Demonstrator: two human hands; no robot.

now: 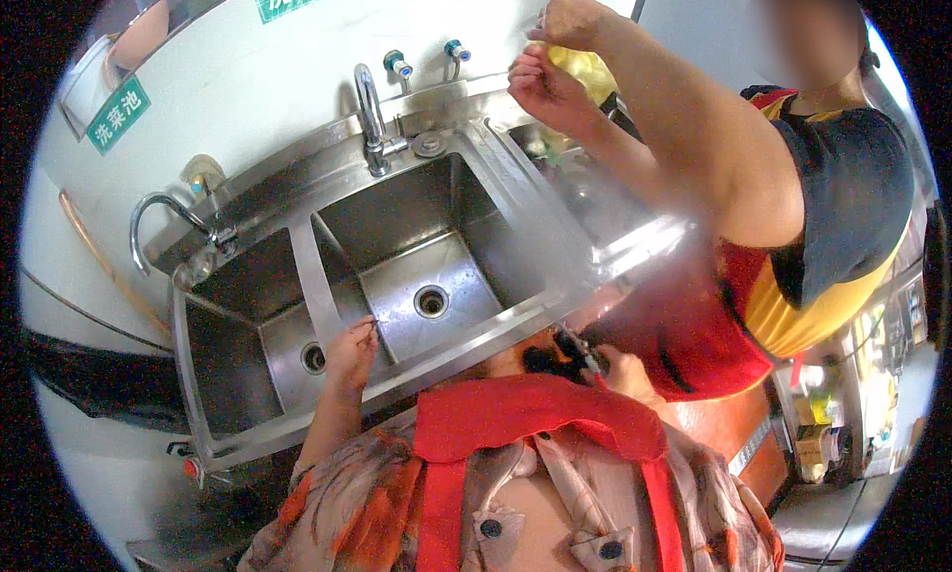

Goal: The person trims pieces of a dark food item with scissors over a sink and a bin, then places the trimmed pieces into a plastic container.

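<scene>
My left hand [352, 355] is over the front of the divider between two stainless steel sink basins, its fingers drawn together. I cannot make out anything between its fingertips. The left basin [279, 349] and the larger middle basin [439, 274] each show a round drain and no standing water. Low by the sink's front edge [461, 349], my right hand [626, 373] grips a slim tool [590, 360] with a red part. The tool's far end is blurred against a dark patch, so its kind is unclear.
A co-worker in a red apron [669, 334] stands close at the right, both hands [554, 81] raised beside a yellow bag [584, 70] above a third basin. Gooseneck faucets [368, 118] [167, 208] rise behind the basins. A wooden pole [111, 263] leans at the left wall.
</scene>
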